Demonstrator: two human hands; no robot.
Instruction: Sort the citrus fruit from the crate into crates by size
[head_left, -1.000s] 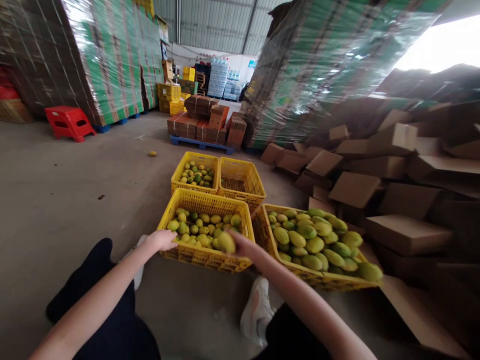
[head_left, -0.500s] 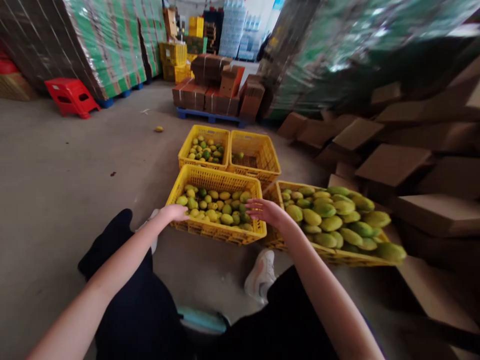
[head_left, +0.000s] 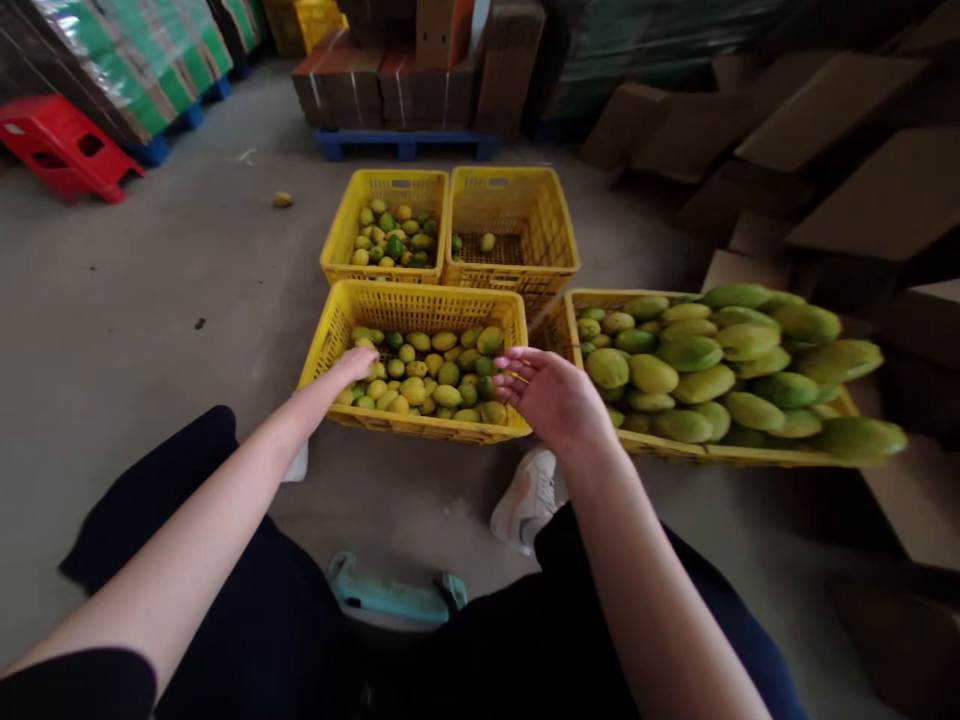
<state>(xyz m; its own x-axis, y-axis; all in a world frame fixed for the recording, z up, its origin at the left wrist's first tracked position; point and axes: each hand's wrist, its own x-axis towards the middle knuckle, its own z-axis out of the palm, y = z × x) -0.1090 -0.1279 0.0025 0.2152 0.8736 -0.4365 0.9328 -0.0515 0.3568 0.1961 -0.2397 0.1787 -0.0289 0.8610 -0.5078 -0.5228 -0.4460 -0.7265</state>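
Note:
A yellow plastic crate [head_left: 427,428] stands in front of me, with many yellow-green oval fruits [head_left: 414,390] in its bottom. My left hand [head_left: 354,364] reaches over its left side, down at the fruits; the fingers bend away from view, so their grip is hidden. At the crate's right rim is my right hand [head_left: 551,395], palm turned inward, fingers apart and nothing in them. Close on its right, another yellow crate [head_left: 705,453] is heaped with large green-yellow papayas [head_left: 690,352], some jutting past the far end.
Behind stand two more yellow crates: the left crate [head_left: 385,272] holds several fruits, the right crate [head_left: 517,268] only a few. One fruit [head_left: 282,200] lies on the floor. Cardboard boxes [head_left: 862,110] pile up at right; a red stool [head_left: 67,150] and a blue pallet [head_left: 405,146] are farther back.
My view has tipped down and come closer to the crates. The left hand has gone from the crate's left rim in to the fruits; the right hand stays open by the right rim.

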